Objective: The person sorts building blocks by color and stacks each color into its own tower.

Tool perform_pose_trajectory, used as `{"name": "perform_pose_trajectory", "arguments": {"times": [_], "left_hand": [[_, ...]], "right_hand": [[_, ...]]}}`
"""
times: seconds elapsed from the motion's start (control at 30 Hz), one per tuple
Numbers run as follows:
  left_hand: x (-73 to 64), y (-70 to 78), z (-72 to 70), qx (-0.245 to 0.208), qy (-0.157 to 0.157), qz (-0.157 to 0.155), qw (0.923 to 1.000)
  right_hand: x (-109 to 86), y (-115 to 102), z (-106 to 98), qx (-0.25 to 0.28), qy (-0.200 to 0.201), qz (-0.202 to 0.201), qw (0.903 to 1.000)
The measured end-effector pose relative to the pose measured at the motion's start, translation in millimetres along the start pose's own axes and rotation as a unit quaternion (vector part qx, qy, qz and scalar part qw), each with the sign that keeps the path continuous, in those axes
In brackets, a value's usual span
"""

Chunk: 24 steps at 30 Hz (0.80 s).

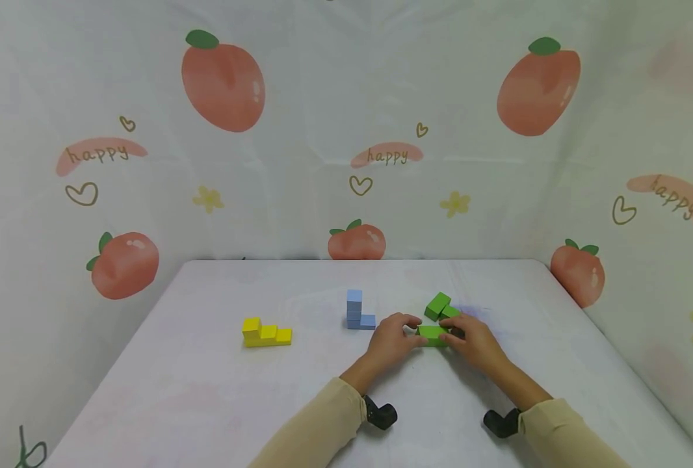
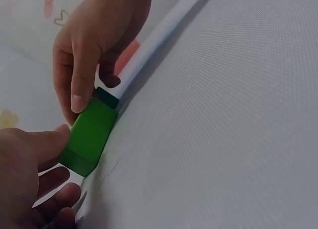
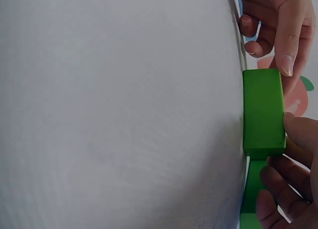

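A green rectangular block (image 1: 432, 335) lies on the table between the two hands. My left hand (image 1: 390, 338) holds its left end with thumb and fingers. At its right end, my right hand (image 1: 475, 338) pinches it, thumb in front and fingers behind. In the right wrist view the long side of this green block (image 3: 263, 112) shows, with fingertips at both ends. Just behind it sit a tilted green block (image 1: 438, 305) and another green block (image 1: 450, 312), the latter partly hidden by the right hand.
Left of the hands stands an L-shaped group of blue blocks (image 1: 354, 307), close to the left fingers. Farther left, yellow blocks (image 1: 268, 335) form descending steps. A white table (image 1: 177, 390) carries everything, with a fruit-patterned curtain (image 1: 300, 162) behind it.
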<state>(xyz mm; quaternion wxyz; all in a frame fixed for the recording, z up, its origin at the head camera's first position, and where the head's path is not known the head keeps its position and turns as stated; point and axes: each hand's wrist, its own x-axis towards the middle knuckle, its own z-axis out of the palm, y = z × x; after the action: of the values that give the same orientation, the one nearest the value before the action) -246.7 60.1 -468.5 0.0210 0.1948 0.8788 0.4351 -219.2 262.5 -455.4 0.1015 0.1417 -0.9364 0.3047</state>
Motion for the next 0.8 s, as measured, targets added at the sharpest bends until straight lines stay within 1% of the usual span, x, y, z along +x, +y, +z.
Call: {"name": "perform_pose_trajectory", "arguments": {"times": [0.1, 0.5, 0.6, 0.8], "left_hand": [[-1.1, 0.5, 0.3, -0.002, 0.005, -0.009, 0.9999], [-2.5, 3.0, 3.2, -0.013, 0.020, -0.027, 0.9993], [-2.4, 2.4, 4.4, -0.016, 0.024, -0.030, 0.9991], [-3.2, 1.1, 5.0, -0.018, 0.030, -0.025, 0.9991]], "right_hand": [[-0.8, -0.4, 0.5, 0.001, 0.005, 0.003, 1.0000], [-3.2, 2.1, 2.1, 0.010, 0.023, 0.007, 0.9997], [-3.3, 2.0, 2.0, 0.013, 0.025, 0.010, 0.9996], [-3.0, 0.5, 2.1, 0.016, 0.023, 0.007, 0.9996]]}}
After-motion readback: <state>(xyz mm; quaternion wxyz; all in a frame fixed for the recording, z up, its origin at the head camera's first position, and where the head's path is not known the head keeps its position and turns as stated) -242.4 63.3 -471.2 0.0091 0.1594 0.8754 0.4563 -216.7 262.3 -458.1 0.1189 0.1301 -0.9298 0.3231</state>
